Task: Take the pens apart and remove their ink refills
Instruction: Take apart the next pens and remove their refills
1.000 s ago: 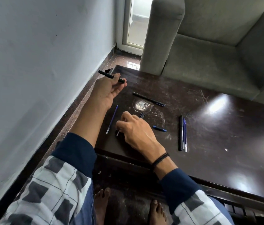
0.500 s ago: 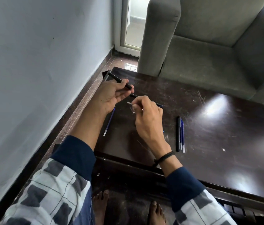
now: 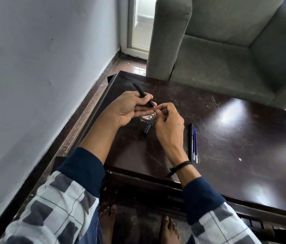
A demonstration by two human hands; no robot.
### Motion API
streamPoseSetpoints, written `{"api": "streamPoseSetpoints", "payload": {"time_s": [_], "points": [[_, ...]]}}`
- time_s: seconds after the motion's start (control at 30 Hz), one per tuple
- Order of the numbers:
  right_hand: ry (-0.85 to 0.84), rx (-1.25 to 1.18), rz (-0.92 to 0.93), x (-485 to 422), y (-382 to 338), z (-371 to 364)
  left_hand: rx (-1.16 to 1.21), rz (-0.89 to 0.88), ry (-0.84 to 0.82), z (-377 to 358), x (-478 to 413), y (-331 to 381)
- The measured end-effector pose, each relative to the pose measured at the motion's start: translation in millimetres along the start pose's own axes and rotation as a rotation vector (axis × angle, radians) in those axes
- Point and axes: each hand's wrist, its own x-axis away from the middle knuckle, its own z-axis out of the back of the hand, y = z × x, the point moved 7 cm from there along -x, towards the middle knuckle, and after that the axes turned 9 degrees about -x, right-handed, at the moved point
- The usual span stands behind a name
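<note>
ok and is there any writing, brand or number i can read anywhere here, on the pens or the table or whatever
No text can be read in this view.
On the slim black pen held in the left hand: no print shows.
On the second black pen and the thin blue refills lying on the dark wooden table: any marking is too small to tell.
On the grey checked sleeve: pattern only, no lettering.
</note>
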Motion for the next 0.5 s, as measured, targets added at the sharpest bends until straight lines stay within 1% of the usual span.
{"api": "streamPoseSetpoints", "payload": {"time_s": [0.13,0.37,0.5], "points": [[-0.006,0.005,-0.009,-2.1,0.7,3.4,-0.036,0.005,0.030,-4.4,-0.4,-3.2],[0.025,0.117,-0.035,-9.0,1.5,15.4,0.112,-0.028,0.268,18.7,-4.2,-0.3],[-0.013,0.106,-0.059,-12.9,5.0,16.6,0.145,-0.042,0.313,28.7,-4.6,1.6]]}}
